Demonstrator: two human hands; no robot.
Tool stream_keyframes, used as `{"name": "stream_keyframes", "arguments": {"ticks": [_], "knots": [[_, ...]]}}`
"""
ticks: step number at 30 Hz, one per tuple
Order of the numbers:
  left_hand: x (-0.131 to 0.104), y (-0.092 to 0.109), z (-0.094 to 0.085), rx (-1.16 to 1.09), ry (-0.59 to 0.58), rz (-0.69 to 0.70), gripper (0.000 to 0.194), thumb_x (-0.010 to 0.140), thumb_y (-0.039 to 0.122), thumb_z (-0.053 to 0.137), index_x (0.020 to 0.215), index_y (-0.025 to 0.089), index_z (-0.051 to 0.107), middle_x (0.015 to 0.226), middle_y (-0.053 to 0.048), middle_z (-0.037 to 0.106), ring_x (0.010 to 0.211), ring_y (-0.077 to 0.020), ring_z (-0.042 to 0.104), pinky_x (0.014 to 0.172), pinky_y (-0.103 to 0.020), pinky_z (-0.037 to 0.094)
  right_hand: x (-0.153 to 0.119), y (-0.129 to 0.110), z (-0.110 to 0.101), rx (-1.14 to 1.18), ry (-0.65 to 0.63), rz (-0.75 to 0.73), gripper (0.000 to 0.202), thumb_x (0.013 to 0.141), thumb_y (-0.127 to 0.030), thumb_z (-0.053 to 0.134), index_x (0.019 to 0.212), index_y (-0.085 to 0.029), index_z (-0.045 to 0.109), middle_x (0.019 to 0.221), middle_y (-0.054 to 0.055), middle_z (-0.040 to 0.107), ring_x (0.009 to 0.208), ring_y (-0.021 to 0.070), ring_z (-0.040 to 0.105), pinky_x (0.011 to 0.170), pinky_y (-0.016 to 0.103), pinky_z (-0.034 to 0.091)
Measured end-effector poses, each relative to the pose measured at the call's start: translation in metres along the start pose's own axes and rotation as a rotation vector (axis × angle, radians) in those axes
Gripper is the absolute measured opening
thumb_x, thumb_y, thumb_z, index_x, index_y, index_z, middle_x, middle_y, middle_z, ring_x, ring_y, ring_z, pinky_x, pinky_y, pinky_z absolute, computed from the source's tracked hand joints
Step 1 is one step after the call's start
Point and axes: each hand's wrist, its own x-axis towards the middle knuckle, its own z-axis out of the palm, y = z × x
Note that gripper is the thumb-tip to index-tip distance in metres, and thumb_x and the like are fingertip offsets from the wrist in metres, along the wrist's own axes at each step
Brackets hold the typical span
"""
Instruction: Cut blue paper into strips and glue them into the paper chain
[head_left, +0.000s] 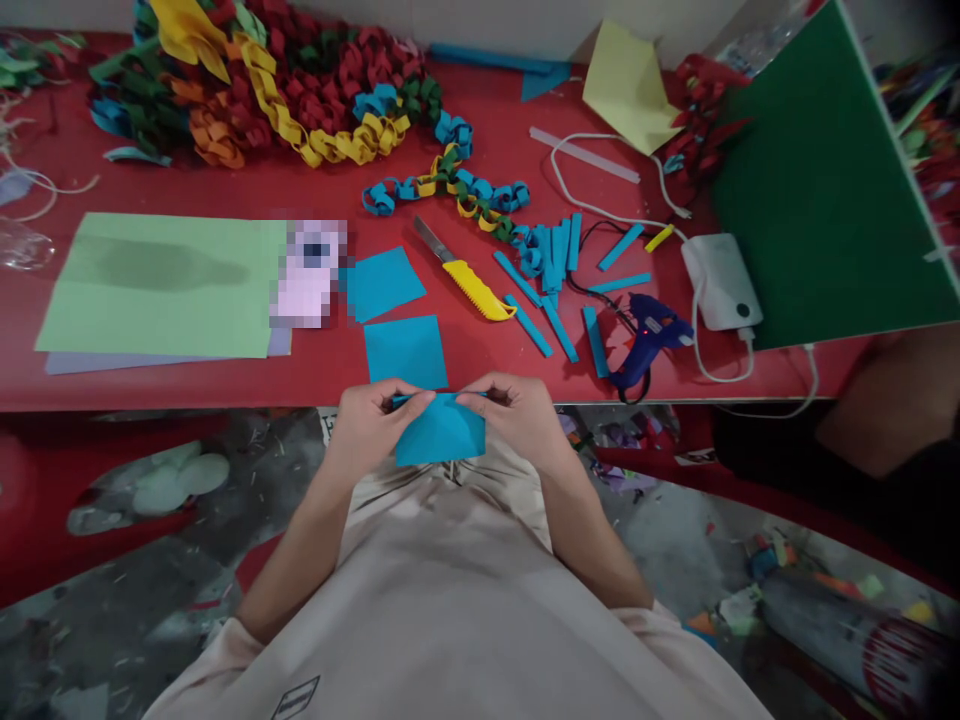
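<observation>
A sheet of blue paper (441, 440) hangs between my two hands, just in front of the table's near edge. My left hand (379, 420) pinches its top left part, thumb on the near side. At the top right, my right hand (517, 412) pinches the same edge, which looks folded over. Beyond my fingers, a blue paper square (405, 350) lies on the table, and another blue square (384, 283) lies behind it. A yellow-handled knife (476, 288) rests to the right of these, its blade pointing away and left.
Loose blue paper strips (553, 255) lie near a blue glue gun (649, 340) and a white power adapter (721, 280) with cables. Paper chains (315, 100) are heaped at the back. Green paper (165, 285) lies left; a green board (832, 190) leans right, near another person's arm (889, 405).
</observation>
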Motion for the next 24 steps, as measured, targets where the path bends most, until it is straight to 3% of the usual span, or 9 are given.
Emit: {"name": "stream_keyframes", "arguments": {"ticks": [7,12,15,17,20,22,24], "knots": [[0.004,-0.008,-0.002,-0.007,-0.027,0.011,0.034,0.081,0.053,0.078,0.090,0.020,0.083,0.063,-0.001,0.065,0.053,-0.0103,0.045,0.047,-0.021,0.035,0.003,0.005,-0.002,-0.085,-0.024,-0.040,0.030,0.090,-0.046,0.070,0.082,-0.018,0.077,0.075,0.003,0.072,0.066,0.0127,0.057,0.058,0.024,0.041],[0.005,-0.005,-0.001,0.007,-0.084,0.083,0.030,0.086,0.050,0.075,0.094,0.022,0.082,0.085,-0.004,0.077,0.064,-0.0131,0.059,0.054,-0.022,0.043,0.002,0.004,0.000,-0.179,-0.075,-0.103,0.033,0.095,-0.050,0.066,0.090,-0.019,0.077,0.077,0.002,0.072,0.061,0.0109,0.051,0.055,0.025,0.035],[0.004,0.000,0.001,0.028,-0.086,0.103,0.030,0.089,0.049,0.072,0.090,0.021,0.082,0.065,0.000,0.070,0.048,-0.0090,0.044,0.044,-0.022,0.032,0.002,0.000,0.004,-0.203,-0.107,-0.123,0.032,0.094,-0.050,0.067,0.092,-0.019,0.077,0.079,0.001,0.073,0.056,0.0089,0.046,0.053,0.025,0.032],[0.003,0.001,-0.001,0.051,-0.084,0.129,0.030,0.091,0.049,0.070,0.089,0.021,0.083,0.057,0.001,0.064,0.043,-0.0074,0.035,0.042,-0.022,0.025,0.002,-0.001,0.005,-0.203,-0.108,-0.136,0.031,0.094,-0.048,0.067,0.092,-0.019,0.078,0.080,0.002,0.074,0.058,0.0096,0.050,0.054,0.025,0.034],[0.003,0.001,-0.009,0.120,-0.099,0.192,0.032,0.099,0.044,0.060,0.107,0.023,0.081,0.053,0.002,0.058,0.043,-0.0082,0.036,0.042,-0.022,0.025,0.004,0.000,0.003,-0.152,-0.074,-0.132,0.028,0.094,-0.045,0.068,0.094,-0.021,0.081,0.083,0.003,0.077,0.067,0.0131,0.061,0.059,0.025,0.041],[0.003,-0.002,-0.018,0.156,-0.138,0.277,0.036,0.105,0.038,0.048,0.125,0.024,0.075,0.066,-0.001,0.065,0.055,-0.0115,0.054,0.049,-0.021,0.037,0.006,0.001,-0.001,-0.092,-0.005,-0.100,0.028,0.092,-0.045,0.069,0.092,-0.021,0.081,0.085,0.004,0.077,0.072,0.0156,0.065,0.062,0.025,0.045],[0.003,-0.005,-0.027,0.169,-0.192,0.393,0.039,0.107,0.029,0.040,0.135,0.026,0.067,0.107,-0.009,0.073,0.096,-0.0182,0.069,0.073,-0.024,0.053,0.009,0.001,-0.006,-0.032,0.076,-0.055,0.030,0.090,-0.047,0.069,0.090,-0.019,0.080,0.083,0.005,0.075,0.073,0.0168,0.065,0.062,0.026,0.047]]}}
